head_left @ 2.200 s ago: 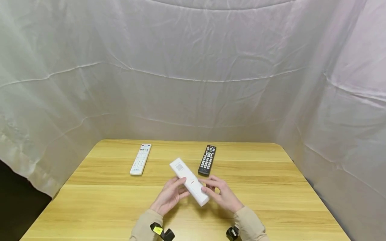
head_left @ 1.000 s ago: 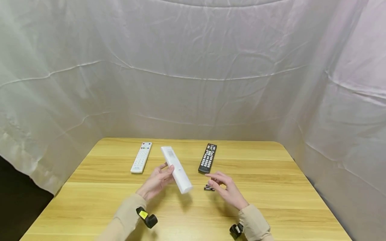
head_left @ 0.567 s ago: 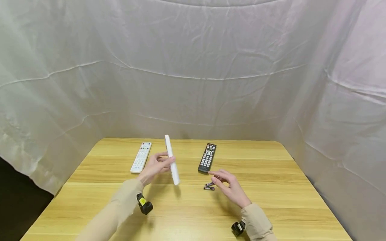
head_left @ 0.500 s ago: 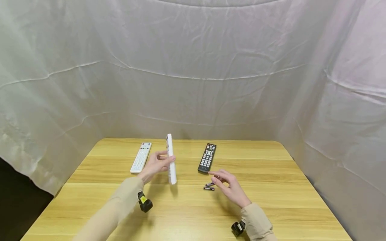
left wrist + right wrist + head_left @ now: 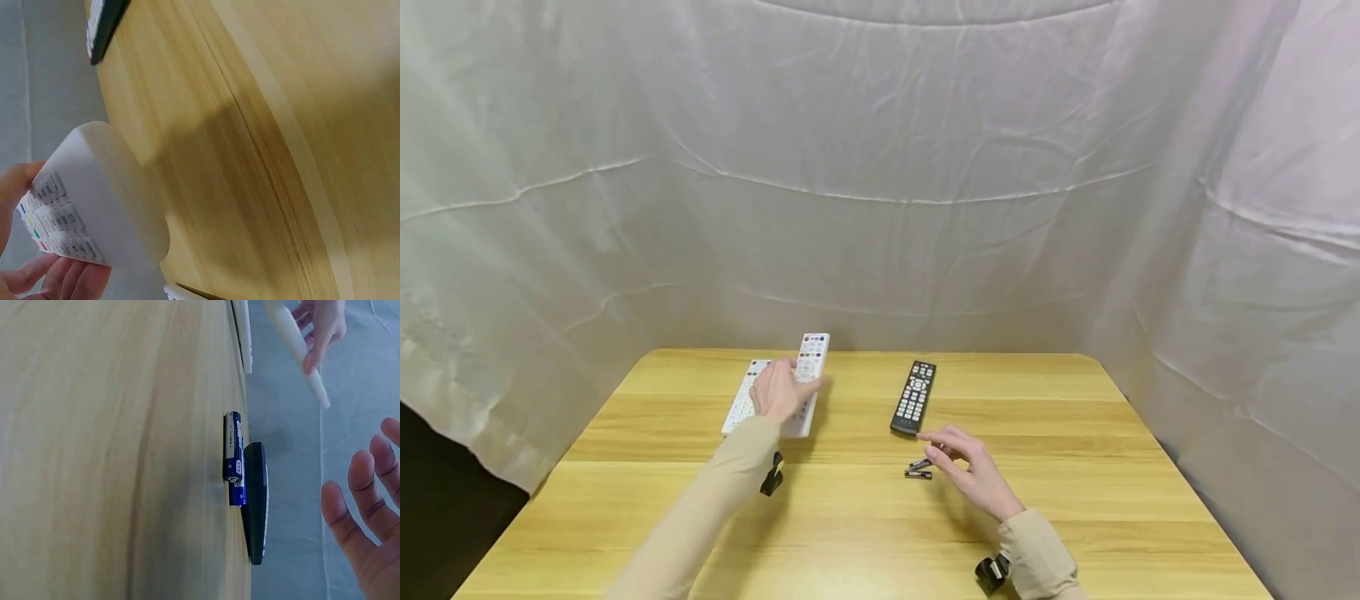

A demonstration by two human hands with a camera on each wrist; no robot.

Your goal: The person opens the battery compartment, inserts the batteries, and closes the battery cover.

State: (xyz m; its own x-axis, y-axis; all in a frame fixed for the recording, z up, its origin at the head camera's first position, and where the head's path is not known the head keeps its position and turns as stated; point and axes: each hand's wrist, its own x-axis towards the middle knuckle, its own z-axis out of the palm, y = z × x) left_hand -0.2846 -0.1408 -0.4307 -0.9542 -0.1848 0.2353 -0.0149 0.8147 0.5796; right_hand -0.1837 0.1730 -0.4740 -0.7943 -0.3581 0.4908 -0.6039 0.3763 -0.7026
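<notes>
A white remote control is gripped by its sides in my left hand, raised over the table with its button side turned up toward the head camera. The left wrist view shows the thumb and fingers on opposite edges of this remote. My right hand holds nothing; its fingers are loosely bent above the wood. Just left of those fingertips lie two small batteries, dark blue and silver in the right wrist view, where one battery overlaps the other.
A second white remote lies at the back left, partly behind my left hand. A black remote with pale buttons lies beyond the batteries. Grey-white cloth hangs around the wooden table.
My left hand has carried the white remote left and away from me, rolling it from back side up to buttons up. My right hand has let go of it and moved right beside the batteries.
</notes>
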